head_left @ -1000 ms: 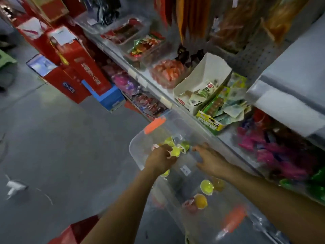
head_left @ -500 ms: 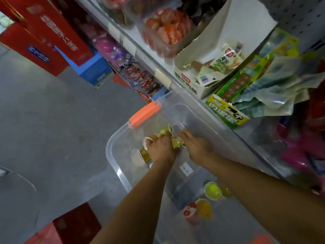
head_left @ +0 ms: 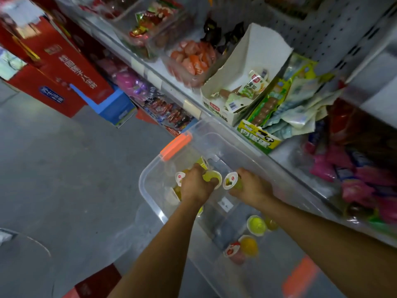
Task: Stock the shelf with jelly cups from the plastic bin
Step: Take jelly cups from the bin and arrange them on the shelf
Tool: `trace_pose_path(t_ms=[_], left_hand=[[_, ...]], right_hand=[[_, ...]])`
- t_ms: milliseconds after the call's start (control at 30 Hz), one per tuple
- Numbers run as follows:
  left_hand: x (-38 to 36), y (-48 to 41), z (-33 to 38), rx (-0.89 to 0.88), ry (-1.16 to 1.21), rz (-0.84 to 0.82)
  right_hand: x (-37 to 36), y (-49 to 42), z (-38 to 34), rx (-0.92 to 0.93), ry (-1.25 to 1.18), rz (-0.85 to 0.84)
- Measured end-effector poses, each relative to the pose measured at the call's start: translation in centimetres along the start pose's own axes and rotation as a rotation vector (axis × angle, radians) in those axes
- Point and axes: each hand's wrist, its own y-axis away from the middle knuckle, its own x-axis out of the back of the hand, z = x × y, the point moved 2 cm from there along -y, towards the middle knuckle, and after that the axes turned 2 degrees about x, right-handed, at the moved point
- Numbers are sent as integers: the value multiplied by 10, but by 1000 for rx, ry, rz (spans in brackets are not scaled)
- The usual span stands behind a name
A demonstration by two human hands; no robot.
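clear plastic forms the bin (head_left: 143,191), with an orange latch (head_left: 176,147) at its 11 o'clock end and a blurred second latch (head_left: 300,274) at 5 o'clock. inside, at the 11 o'clock end, the left hand (head_left: 196,186) is clenched around a cluster of jelly cups (head_left: 212,178). these are yellow-green with white lids, and they poke out around the fingers. just at its 3 o'clock the right hand (head_left: 252,187) grasps a single white-lidded cup (head_left: 230,180), its lid facing 9 o'clock. three loose cups (head_left: 255,225) lie close together on the bin floor toward 5 o'clock: one yellow-green, one orange, one red-lidded.

the shelf (head_left: 154,77) runs along the bin's long side at 2 o'clock, its front edge just beside the rim. whether the two touch cannot be told. on the shelf stand a clear tub of orange sweets (head_left: 193,59), an open white carton (head_left: 257,52) holding a few packets, and a green box (head_left: 260,138) at the lip. bare grey floor (head_left: 64,168) opens out at the bin's 9 o'clock. red boxes (head_left: 64,67) stand well apart at 10 o'clock.
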Motion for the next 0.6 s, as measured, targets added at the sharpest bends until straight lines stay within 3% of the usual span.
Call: trace_pose_path(t_ms=[233, 333, 467, 600], left_hand=[[37, 84, 8, 36, 584, -17], [49, 126, 16, 70, 734, -141], [64, 187, 37, 59, 876, -233], [72, 246, 62, -47, 814, -238]], right_hand=[[42, 95, -4, 57, -653, 103], [62, 150, -11, 89, -813, 141], [81, 218, -7, 121, -926, 203], [103, 284, 5, 113, -1008, 289]])
